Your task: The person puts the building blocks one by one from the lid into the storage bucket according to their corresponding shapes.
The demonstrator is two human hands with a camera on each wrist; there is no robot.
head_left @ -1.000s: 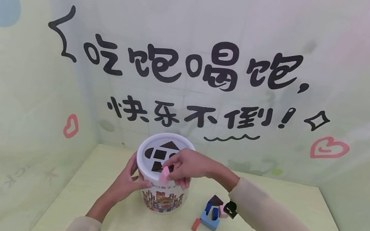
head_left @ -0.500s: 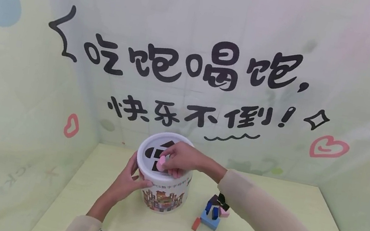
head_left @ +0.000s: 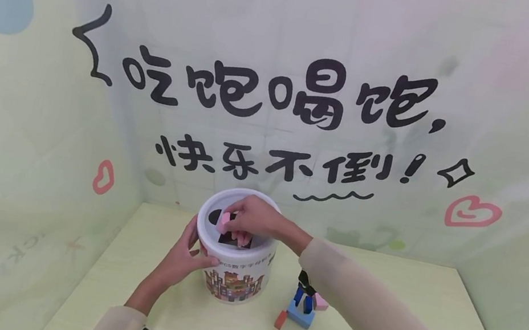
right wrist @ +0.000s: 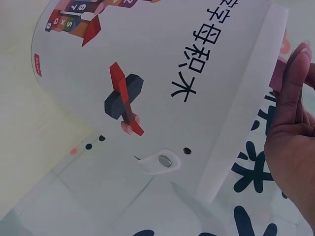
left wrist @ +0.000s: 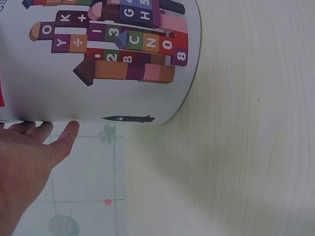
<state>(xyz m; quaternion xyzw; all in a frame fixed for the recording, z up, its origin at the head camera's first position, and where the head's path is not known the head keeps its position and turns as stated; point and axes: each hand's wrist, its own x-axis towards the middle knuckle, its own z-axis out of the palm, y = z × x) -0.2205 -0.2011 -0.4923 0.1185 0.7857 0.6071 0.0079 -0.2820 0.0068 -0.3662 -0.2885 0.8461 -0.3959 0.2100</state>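
Observation:
A white bucket with printed block pictures stands upright on the table. Its white lid has dark shaped holes, some hidden by my right hand. That hand pinches a small pink block just above the lid, near the half-round hole at the left; the block's full shape is hidden. In the right wrist view, a bit of the pink block shows beside my fingers, over the lid's edge. My left hand grips the bucket's left side, thumb in front and fingers round the wall.
To the bucket's right lie several loose blocks: a light blue one, two dark blue ones, a pink one and an orange-red one. My right forearm passes over that side. Printed cloth walls enclose the table.
My right hand has carried the pink block from the lid's front edge back and left over the holes. The left hand and the bucket have kept their place.

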